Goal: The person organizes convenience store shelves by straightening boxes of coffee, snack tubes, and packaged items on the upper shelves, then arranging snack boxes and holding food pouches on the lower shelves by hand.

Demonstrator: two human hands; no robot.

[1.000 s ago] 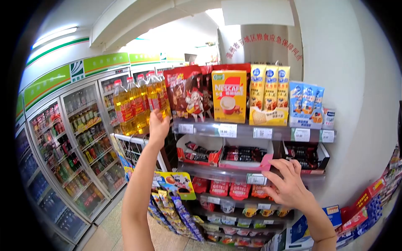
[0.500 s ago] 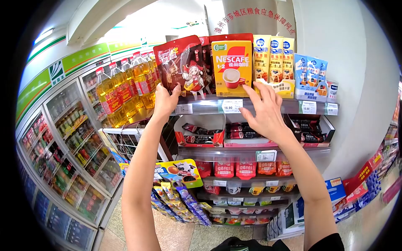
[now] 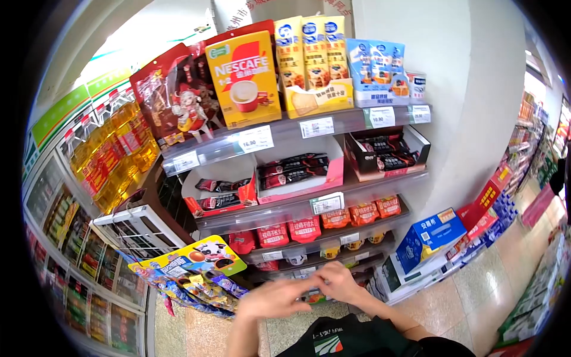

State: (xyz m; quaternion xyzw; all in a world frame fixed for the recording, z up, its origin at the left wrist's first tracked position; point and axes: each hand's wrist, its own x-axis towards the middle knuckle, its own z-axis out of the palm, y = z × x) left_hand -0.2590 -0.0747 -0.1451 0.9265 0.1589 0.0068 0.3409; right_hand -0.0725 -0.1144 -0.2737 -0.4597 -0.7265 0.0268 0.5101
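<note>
Low in front of the dark clothing (image 3: 357, 333) with its green-and-white logo, the left hand (image 3: 276, 297) and right hand (image 3: 338, 282) meet at the fingers; the left, blurred, stretches its fingers loosely toward the right, whose fingers bend inward. Whether either grips something between them cannot be told. Just beside the left hand, on its left, hang small snack packets (image 3: 199, 291) in gold, blue and purple, under a yellow header card (image 3: 217, 254) with a cartoon cow. Beyond the hands, yellow-labelled cups (image 3: 330, 253) sit on a lower shelf, and red pouches (image 3: 304, 230) stand in a row above them. Higher again, black stick packets (image 3: 294, 169) lie in three open cartons, one red-edged, one pink-edged, one black. The top shelf, well apart from both hands, carries red bags (image 3: 160, 98) with a cartoon figure, a yellow Nescafé 1+2 box (image 3: 244, 80), tall yellow packets (image 3: 314, 53), blue packets (image 3: 380, 74) and a small tub (image 3: 416, 85). Left of it, bottles of golden oil (image 3: 98, 163) stand above a white wire rack (image 3: 146, 221); right of the shelves sits a blue carton (image 3: 431, 235). Farther left, glass-door coolers (image 3: 141, 333) line the wall.
</note>
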